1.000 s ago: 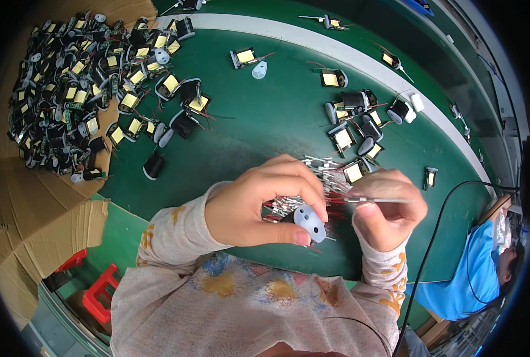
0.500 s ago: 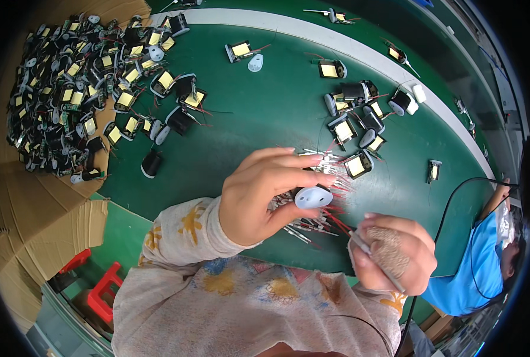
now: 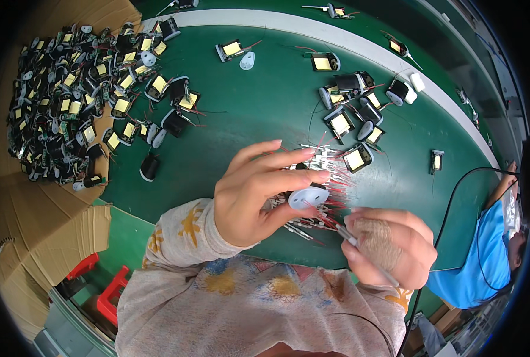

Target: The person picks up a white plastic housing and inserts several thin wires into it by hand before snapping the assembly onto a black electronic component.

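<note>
My left hand [image 3: 256, 193] is closed around a small housing with a grey-white oval cap [image 3: 308, 197], pinched between thumb and fingers with the cap facing me. Under those fingers lies a bunch of thin white-tipped parts with red wires [image 3: 330, 169]. To the right, my right hand [image 3: 393, 247] is closed on a slim grey rod [image 3: 347, 235], whose tip points up-left toward the housing. Tan wrapping [image 3: 381, 245] shows at its fingers; whether it belongs to the rod or the hand I cannot tell. Red wires show near the rod's tip.
A cardboard box [image 3: 45, 208] on the left holds a heap of black housings [image 3: 69, 107] with yellow pads. Several similar housings [image 3: 340, 124] lie on the green table [image 3: 247, 107]. A black cable [image 3: 449, 202] curves along the right, near a person in blue [image 3: 476, 262].
My right hand and the rod have moved slightly left, closer to the housing. My left hand keeps its grip, with the cap tilted a little and shifted left.
</note>
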Motion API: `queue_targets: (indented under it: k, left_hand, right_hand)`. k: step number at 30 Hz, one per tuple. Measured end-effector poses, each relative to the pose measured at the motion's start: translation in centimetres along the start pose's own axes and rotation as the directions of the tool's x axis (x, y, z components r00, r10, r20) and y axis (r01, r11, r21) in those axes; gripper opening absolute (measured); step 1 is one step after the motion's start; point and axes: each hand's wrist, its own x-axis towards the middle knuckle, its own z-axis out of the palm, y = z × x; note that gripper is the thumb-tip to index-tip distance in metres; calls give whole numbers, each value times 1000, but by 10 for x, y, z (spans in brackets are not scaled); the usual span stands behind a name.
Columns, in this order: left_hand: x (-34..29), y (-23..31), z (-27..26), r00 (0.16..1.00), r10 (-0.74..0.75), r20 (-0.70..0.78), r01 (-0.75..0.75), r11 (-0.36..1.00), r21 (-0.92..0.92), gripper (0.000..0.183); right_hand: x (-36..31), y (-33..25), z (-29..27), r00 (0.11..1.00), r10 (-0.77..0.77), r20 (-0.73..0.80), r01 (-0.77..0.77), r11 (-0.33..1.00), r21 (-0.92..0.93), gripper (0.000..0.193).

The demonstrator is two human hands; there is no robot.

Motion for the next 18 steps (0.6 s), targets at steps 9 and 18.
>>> queue_targets:
  k: [9,18]
  left_hand:
    - [0,-1,-1,1000,26,-2,-26,996,84,41]
    - [0,-1,-5,999,44,18,-47,970,240,39]
  right_hand:
    - [-1,0,4,995,95,-38,-96,995,-35,29]
    - [-3,7,11,997,-55,-46,51,995,-91,28]
